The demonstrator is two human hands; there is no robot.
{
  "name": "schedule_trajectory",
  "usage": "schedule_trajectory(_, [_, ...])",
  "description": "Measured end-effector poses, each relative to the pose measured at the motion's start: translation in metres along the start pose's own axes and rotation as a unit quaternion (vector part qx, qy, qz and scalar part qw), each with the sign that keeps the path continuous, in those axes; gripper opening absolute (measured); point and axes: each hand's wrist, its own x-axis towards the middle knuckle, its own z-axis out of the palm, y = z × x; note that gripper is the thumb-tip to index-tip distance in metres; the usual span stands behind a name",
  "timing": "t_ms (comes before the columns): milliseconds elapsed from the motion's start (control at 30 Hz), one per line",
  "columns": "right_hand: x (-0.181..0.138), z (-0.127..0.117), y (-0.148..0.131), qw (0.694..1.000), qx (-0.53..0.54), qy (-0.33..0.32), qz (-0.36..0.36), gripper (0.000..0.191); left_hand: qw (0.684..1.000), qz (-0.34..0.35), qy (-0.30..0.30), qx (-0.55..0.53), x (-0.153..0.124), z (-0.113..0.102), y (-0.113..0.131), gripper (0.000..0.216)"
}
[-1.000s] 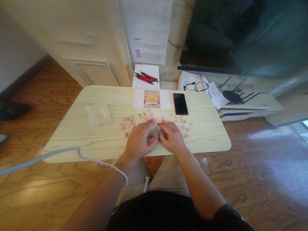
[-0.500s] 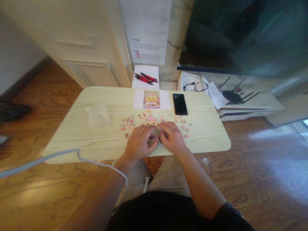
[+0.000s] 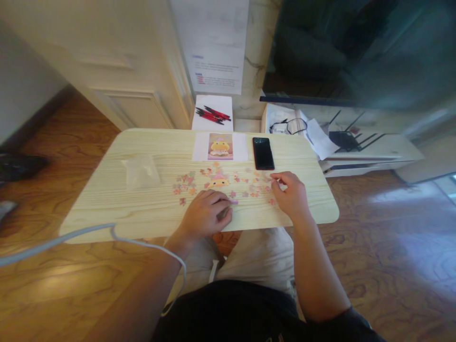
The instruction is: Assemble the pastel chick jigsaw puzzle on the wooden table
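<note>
My left hand (image 3: 208,211) rests on the near part of the table, fingers bent and thumb spread away from them. A pink strip of jigsaw puzzle (image 3: 234,202) shows at its fingertips; the rest of that strip is hidden under the hand. Just beyond lies a joined part of the puzzle (image 3: 218,181) with a yellow face and a pink top. My right hand (image 3: 291,194) is at the right edge of the scattered puzzle pieces (image 3: 255,189), its fingers curled together. Whatever lies between those fingertips is too small to make out. More loose pieces (image 3: 185,183) lie to the left.
Behind the pieces lies a sheet with a printed picture (image 3: 220,146), a black phone (image 3: 263,153) to its right. A clear plastic bag (image 3: 141,173) is on the left. Red pens (image 3: 213,115) lie beyond the table (image 3: 107,199). A grey cable (image 3: 149,243) crosses my left forearm.
My right hand has left the strip beside my left hand and moved right to the loose pieces. My left hand has stayed almost in place. The view has shifted slightly.
</note>
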Motion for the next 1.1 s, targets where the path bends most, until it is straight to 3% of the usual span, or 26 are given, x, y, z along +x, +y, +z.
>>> schedule_trajectory(133, [0.000, -0.016, 0.016, 1.000, -0.011, 0.018, 0.021, 0.020, 1.000, -0.007, 0.007, 0.004, 0.001, 0.001, 0.000, 0.019])
schedule_trajectory(333, [-0.004, -0.005, 0.024, 0.999, -0.032, -0.041, 0.001, 0.020, 1.000, -0.007, 0.006, -0.004, 0.001, 0.004, 0.000, 0.022])
schedule_trajectory(567, [-0.007, 0.013, -0.001, 0.991, 0.001, -0.115, -0.062, 0.023, 1.000, -0.021, -0.002, -0.020, 0.005, 0.001, 0.002, 0.038])
schedule_trajectory(767, [-0.009, 0.021, -0.015, 0.987, 0.024, -0.123, -0.096, 0.034, 0.999, -0.048, 0.005, -0.006, 0.005, 0.001, 0.003, 0.053])
schedule_trajectory(1100, [-0.013, 0.018, -0.003, 0.988, -0.054, -0.125, -0.069, 0.014, 0.999, -0.028, 0.001, -0.021, 0.003, 0.001, 0.001, 0.032])
